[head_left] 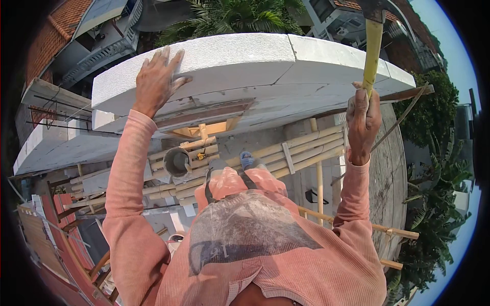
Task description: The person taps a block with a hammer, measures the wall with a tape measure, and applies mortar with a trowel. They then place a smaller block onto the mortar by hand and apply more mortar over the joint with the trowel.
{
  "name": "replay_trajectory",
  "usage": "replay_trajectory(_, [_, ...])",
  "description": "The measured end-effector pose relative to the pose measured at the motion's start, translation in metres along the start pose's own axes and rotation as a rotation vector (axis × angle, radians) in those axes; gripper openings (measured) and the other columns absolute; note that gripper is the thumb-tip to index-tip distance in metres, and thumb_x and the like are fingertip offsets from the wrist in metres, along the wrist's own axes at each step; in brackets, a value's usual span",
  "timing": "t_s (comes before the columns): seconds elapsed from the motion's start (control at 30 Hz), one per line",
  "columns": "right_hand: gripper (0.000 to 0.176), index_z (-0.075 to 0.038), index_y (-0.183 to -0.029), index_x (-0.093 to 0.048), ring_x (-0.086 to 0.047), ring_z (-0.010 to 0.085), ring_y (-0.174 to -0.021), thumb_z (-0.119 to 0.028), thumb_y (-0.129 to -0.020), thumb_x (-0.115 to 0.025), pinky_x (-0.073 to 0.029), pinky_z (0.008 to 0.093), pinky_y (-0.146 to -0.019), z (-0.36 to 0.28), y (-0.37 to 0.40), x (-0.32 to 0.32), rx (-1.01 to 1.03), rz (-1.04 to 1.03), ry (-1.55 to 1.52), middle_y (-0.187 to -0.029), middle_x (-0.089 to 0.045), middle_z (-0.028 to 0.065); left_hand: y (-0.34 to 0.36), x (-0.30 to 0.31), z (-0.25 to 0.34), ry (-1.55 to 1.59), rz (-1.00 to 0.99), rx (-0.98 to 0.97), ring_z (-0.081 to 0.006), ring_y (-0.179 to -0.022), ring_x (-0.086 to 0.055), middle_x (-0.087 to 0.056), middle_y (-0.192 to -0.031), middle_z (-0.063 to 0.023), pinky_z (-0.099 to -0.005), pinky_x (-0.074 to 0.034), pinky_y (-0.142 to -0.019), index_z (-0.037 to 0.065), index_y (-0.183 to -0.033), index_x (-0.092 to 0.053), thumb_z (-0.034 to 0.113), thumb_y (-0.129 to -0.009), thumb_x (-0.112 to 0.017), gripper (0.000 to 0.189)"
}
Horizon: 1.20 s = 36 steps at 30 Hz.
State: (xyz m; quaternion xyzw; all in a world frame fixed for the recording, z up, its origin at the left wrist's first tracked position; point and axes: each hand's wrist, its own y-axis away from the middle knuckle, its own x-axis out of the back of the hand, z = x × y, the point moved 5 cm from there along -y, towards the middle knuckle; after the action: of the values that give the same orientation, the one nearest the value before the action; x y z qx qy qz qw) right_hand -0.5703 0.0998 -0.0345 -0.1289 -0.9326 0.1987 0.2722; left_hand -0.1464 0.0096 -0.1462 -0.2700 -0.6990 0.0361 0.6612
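My left hand point(159, 81) rests on the top edge of a white lightweight concrete block point(229, 53), fingers spread over its rough upper face and the thumb out to the side. My right hand point(364, 120) is wrapped round the yellow handle of a hammer point(373, 56), raised upright at the right. The dark head of the hammer is partly cut off by the top of the view. A second white block point(337, 53) adjoins the first, with a thin joint between them. Both lie along the top of the wall point(286, 97).
I stand high on a scaffold of bamboo poles point(316, 145). A bucket point(177, 162) of grey material sits on the poles by my feet. Below the wall top is a wooden-framed opening point(204, 128). Lower blocks point(46, 145) run off left; houses and trees lie beyond.
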Motion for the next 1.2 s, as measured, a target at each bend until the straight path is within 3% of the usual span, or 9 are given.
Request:
replay_trajectory(0.03, [0.029,-0.001,-0.117,-0.062,-0.042,0.0017,-0.059,-0.028,-0.107,-0.055,-0.034,0.0219,-0.05,-0.004,-0.005,-0.002,0.033,0.032,0.008,-0.068,-0.049,-0.0048,0.0,0.0,0.0,-0.009,0.0,0.003,-0.0365,-0.132,-0.054,-0.056,-0.143,-0.0199,-0.0513,-0.044,-0.107,0.022,-0.145,-0.053,0.06,-0.083,-0.071,0.075])
replay_trajectory(0.17, [0.031,-0.002,-0.112,-0.061,-0.056,0.0245,-0.048,-0.032,-0.106,-0.056,-0.039,0.0357,-0.047,0.011,0.001,-0.043,0.17,0.032,0.344,-0.061,-0.055,0.0129,-0.002,0.002,0.002,-0.032,0.004,0.003,-0.0362,-0.131,-0.054,-0.057,-0.142,-0.0203,-0.0513,-0.045,-0.107,0.022,-0.144,-0.054,0.061,-0.082,-0.07,0.076])
replay_trajectory(0.27, [0.037,-0.001,-0.111,-0.059,-0.057,0.0404,-0.053,-0.038,-0.106,-0.053,-0.042,0.0441,-0.049,0.059,0.01,-0.07,-0.024,-0.354,0.606,-0.062,-0.055,0.0222,-0.006,0.004,0.0,-0.014,-0.008,0.004,-0.0356,-0.13,-0.056,-0.057,-0.141,-0.0201,-0.0502,-0.046,-0.105,0.021,-0.144,-0.056,0.063,-0.082,-0.069,0.076])
replay_trajectory(0.5, [0.039,-0.001,-0.106,-0.057,-0.059,0.0434,-0.056,-0.04,-0.105,-0.053,-0.042,0.0468,-0.05,0.039,0.006,-0.055,-0.085,-0.118,0.439,-0.065,-0.058,0.0228,-0.008,0.005,-0.001,-0.032,-0.07,0.013,-0.0371,-0.128,-0.057,-0.056,-0.144,-0.0178,-0.0443,-0.052,-0.099,0.024,-0.144,-0.056,0.065,-0.083,-0.068,0.075])
replay_trajectory(0.6, [0.037,-0.002,-0.108,-0.057,-0.059,0.0428,-0.055,-0.039,-0.106,-0.053,-0.042,0.0467,-0.05,0.06,0.01,-0.063,-0.008,-0.34,0.581,-0.063,-0.057,0.0214,-0.01,0.008,0.002,-0.042,-0.055,0.015,-0.0345,-0.127,-0.058,-0.06,-0.139,-0.0195,-0.0447,-0.05,-0.1,0.02,-0.141,-0.059,0.065,-0.082,-0.068,0.075])
replay_trajectory(0.8, [0.035,-0.003,-0.104,-0.057,-0.059,0.0437,-0.055,-0.037,-0.106,-0.053,-0.041,0.0482,-0.049,0.05,0.015,-0.064,-0.067,-0.223,0.466,-0.061,-0.056,0.0215,-0.009,0.003,-0.002,-0.006,-0.043,0.017,-0.0355,-0.129,-0.057,-0.058,-0.141,-0.02,-0.0446,-0.05,-0.102,0.021,-0.141,-0.059,0.066,-0.082,-0.068,0.075])
replay_trajectory(0.9, [0.034,-0.002,-0.103,-0.056,-0.06,0.0436,-0.055,-0.036,-0.106,-0.053,-0.041,0.0473,-0.048,0.054,0.005,-0.06,-0.108,-0.381,0.554,-0.062,-0.057,0.0218,-0.01,0.005,0.0,-0.013,-0.066,0.026,-0.0353,-0.129,-0.057,-0.058,-0.141,-0.0201,-0.045,-0.05,-0.102,0.021,-0.142,-0.058,0.065,-0.083,-0.068,0.074])
replay_trajectory(1.0, [0.034,-0.003,-0.104,-0.056,-0.06,0.0432,-0.055,-0.037,-0.106,-0.053,-0.041,0.0463,-0.047,0.044,0.005,-0.059,-0.001,-0.254,0.494,-0.062,-0.057,0.0223,-0.009,0.002,0.0,-0.04,-0.042,0.021,-0.0354,-0.129,-0.057,-0.058,-0.141,-0.0198,-0.0455,-0.049,-0.102,0.022,-0.142,-0.058,0.065,-0.084,-0.067,0.073])
replay_trajectory(1.2, [0.036,-0.004,-0.101,-0.054,-0.058,0.0466,-0.057,-0.04,-0.106,-0.051,-0.04,0.0469,-0.047,0.058,0.012,-0.067,-0.002,-0.369,0.634,-0.066,-0.059,0.0237,-0.005,-0.007,-0.002,-0.018,0.017,0.051,-0.0318,-0.132,-0.055,-0.056,-0.144,-0.017,-0.0456,-0.047,-0.106,0.022,-0.142,-0.057,0.059,-0.083,-0.071,0.071])
